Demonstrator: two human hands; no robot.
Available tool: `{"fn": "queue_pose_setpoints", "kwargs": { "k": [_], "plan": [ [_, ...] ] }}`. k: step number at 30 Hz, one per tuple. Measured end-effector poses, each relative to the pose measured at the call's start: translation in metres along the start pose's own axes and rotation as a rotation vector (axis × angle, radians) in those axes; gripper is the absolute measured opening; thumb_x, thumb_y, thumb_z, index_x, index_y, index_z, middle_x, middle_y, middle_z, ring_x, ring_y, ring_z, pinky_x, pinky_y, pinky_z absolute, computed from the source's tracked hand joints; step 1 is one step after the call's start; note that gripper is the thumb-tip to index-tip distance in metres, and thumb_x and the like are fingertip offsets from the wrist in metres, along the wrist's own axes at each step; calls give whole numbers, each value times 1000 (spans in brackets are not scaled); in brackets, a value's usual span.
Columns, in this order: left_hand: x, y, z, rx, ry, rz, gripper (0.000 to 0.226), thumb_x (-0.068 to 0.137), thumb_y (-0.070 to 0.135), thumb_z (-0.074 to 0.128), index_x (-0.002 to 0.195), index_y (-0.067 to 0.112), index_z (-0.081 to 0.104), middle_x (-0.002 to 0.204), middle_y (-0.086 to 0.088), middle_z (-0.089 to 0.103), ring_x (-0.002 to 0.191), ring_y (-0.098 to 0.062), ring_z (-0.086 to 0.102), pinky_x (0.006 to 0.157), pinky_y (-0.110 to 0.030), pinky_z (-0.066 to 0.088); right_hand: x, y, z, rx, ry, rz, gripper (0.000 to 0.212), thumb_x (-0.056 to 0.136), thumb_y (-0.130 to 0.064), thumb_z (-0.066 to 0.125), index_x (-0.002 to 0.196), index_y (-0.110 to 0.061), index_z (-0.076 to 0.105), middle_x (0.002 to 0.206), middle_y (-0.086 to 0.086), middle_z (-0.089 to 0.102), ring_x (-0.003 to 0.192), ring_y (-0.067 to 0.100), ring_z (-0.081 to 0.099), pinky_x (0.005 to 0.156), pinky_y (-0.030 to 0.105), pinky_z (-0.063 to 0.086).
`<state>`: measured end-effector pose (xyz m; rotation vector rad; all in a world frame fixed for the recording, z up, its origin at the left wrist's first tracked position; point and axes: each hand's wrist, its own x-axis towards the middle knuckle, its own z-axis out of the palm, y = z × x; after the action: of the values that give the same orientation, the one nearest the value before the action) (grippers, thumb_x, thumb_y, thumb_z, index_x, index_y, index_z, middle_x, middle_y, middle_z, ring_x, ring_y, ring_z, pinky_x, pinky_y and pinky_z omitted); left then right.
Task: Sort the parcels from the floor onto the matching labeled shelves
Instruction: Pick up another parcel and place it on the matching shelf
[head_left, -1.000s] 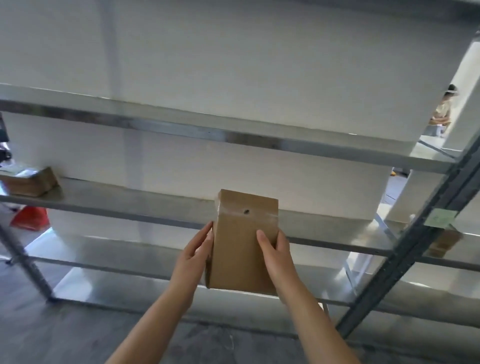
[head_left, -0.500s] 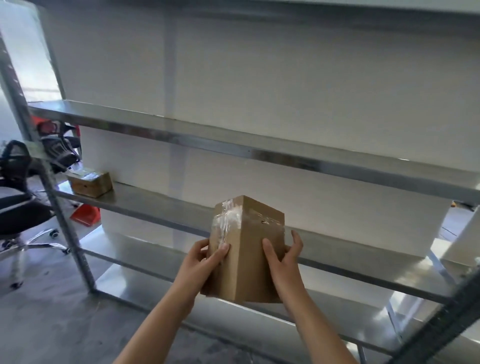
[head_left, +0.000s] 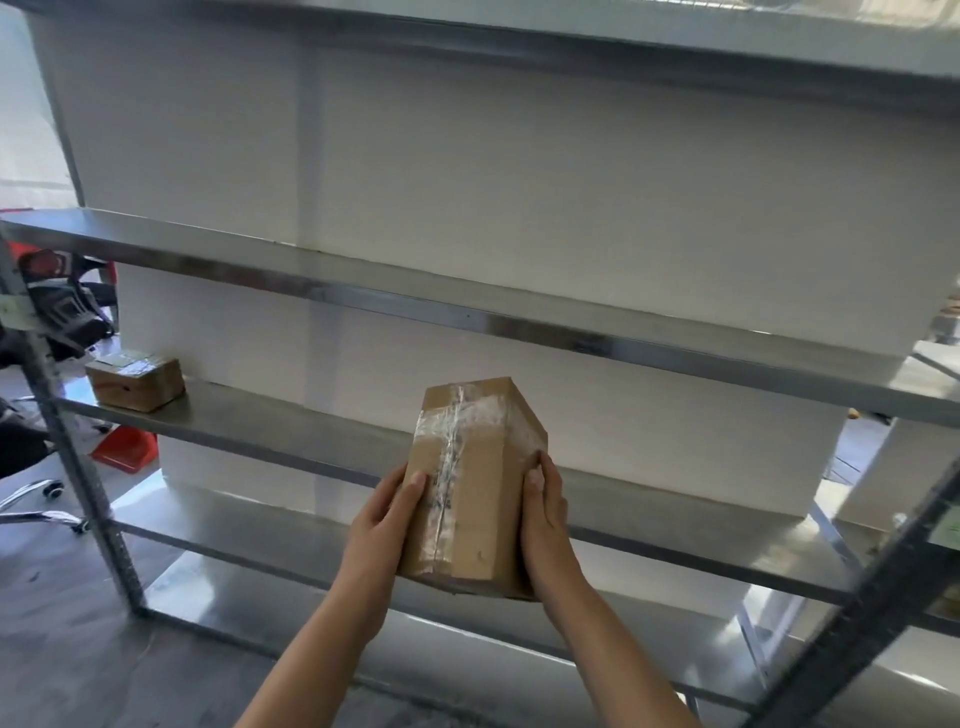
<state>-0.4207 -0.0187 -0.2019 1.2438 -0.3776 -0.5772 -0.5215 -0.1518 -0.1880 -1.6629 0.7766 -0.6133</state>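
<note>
I hold a brown cardboard parcel (head_left: 470, 488) upright in front of the metal shelving, a strip of clear tape running down its front. My left hand (head_left: 387, 514) grips its left side and my right hand (head_left: 545, 512) grips its right side. The parcel hangs in the air before the middle shelf (head_left: 291, 441). A second, smaller parcel (head_left: 136, 383) with a label on top lies at the left end of that shelf. The upper shelf (head_left: 363, 288) and the lower shelf (head_left: 291, 540) carry nothing in view.
A grey upright post (head_left: 78, 467) stands at the left of the rack and a dark post (head_left: 878, 597) at the right. Behind the left post are an office chair (head_left: 31, 467) and a red object (head_left: 126, 449) on the floor. A white wall backs the shelves.
My view has swung left along the rack. Both hands have turned the parcel, so its taped face now points at me.
</note>
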Motion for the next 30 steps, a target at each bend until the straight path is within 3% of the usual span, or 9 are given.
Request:
{"fn": "queue_pose_setpoints", "kwargs": {
  "k": [5,9,14,17,20,22,25,30],
  "plan": [
    [6,6,2,-113,-25,-19,43,100,54,40,130,28,59,118,-8,73,107,-28,71,85,-49,59,5,-6,8,57,-36,13,82,80,-84,18,155,-53,2,165,-8,18,151,21,24,124,54,20],
    [6,14,-1,-98,-61,47,43,102,53,36,134,34,56,125,-3,70,112,-23,69,95,-51,56,32,19,19,120,-40,-19,81,73,-96,23,147,-64,17,162,-10,32,148,20,35,118,60,29],
    [6,17,-4,-38,-66,140,41,106,44,33,139,33,52,130,1,67,118,-18,65,98,-45,52,19,-5,24,83,46,-51,83,86,-84,21,150,-34,36,156,0,36,143,21,38,119,55,31],
    [4,18,-3,-26,-49,178,39,107,41,32,140,35,51,128,3,66,115,-13,66,88,-34,54,9,-17,20,20,40,-61,59,101,-62,15,148,-38,40,149,1,40,139,19,36,120,48,27],
    [1,17,-1,5,-45,205,36,106,43,33,136,43,53,132,3,62,120,-17,62,94,-41,54,10,-14,21,63,39,-17,67,93,-74,14,136,-39,52,141,2,50,133,19,47,116,48,35],
    [-1,16,1,29,-37,212,34,106,42,34,132,48,55,133,5,62,121,-17,61,97,-45,53,16,-8,21,158,28,80,80,88,-82,15,132,-31,58,132,2,61,120,15,59,103,38,48],
    [-5,11,7,44,-34,176,33,105,42,37,130,50,57,132,5,63,120,-18,62,96,-48,55,14,-7,13,245,-35,174,67,104,-57,13,125,-22,66,113,3,73,96,8,68,72,20,51],
    [-7,9,12,7,-20,101,28,104,37,46,122,46,64,124,6,68,116,-17,64,93,-44,56,9,-3,3,286,-81,163,47,107,-49,21,115,-30,63,101,-2,73,94,14,69,79,29,55]
  ]
}}
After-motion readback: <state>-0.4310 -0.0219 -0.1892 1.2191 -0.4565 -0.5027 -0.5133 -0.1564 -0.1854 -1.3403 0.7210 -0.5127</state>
